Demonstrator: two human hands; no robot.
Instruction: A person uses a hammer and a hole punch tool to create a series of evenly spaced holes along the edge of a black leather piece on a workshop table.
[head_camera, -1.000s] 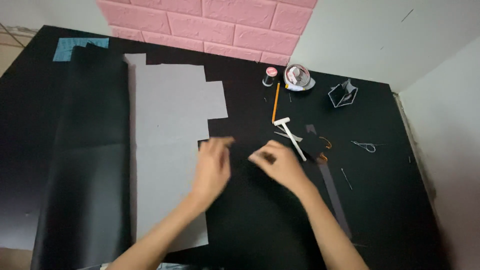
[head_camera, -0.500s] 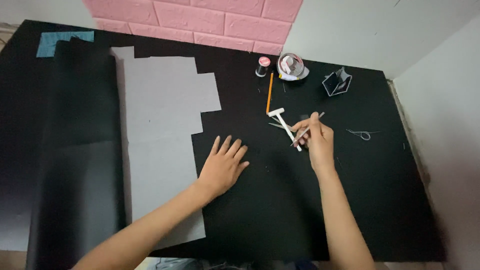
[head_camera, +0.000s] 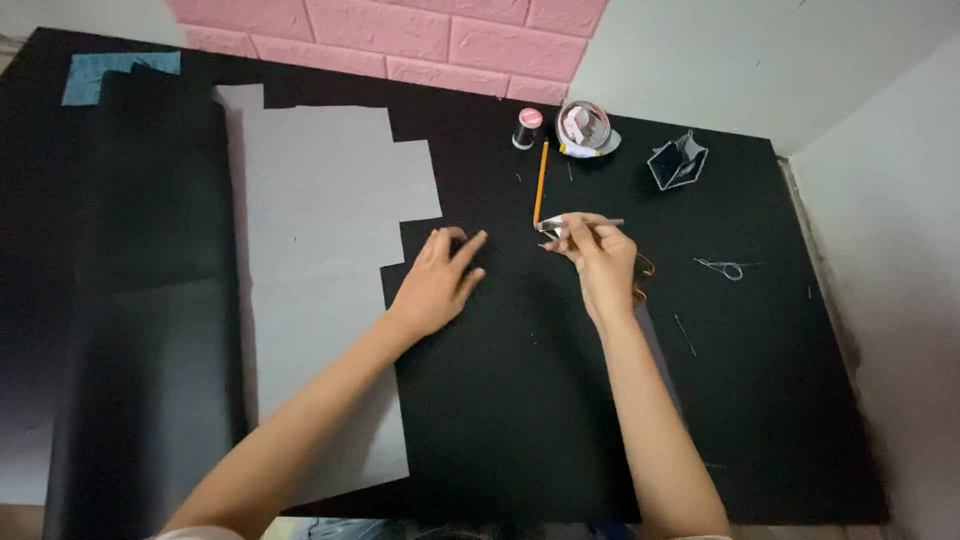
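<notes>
My right hand (head_camera: 603, 262) is closed around a thin silver tool (head_camera: 598, 222) that points to the right, just below the tip of an orange pencil (head_camera: 541, 182). The end of a white T-shaped tool (head_camera: 549, 226) shows at my fingertips; the rest is hidden under the hand. My left hand (head_camera: 438, 277) lies flat on the black table top (head_camera: 520, 400) with fingers apart, holding nothing, right beside the stepped edge of a large grey sheet (head_camera: 320, 220).
A thread spool (head_camera: 526, 127), a round clear dish (head_camera: 586, 127) and a small open black box (head_camera: 677, 163) stand at the back. Thread snips (head_camera: 724, 267), a needle (head_camera: 685, 335), an orange cord (head_camera: 645, 268) and a grey strip (head_camera: 655, 345) lie to the right. Black sheet (head_camera: 150, 280) at left.
My right hand picked up the thin silver tool and shifted left and up toward the pencil tip. My left hand slid up the table beside the grey sheet's edge.
</notes>
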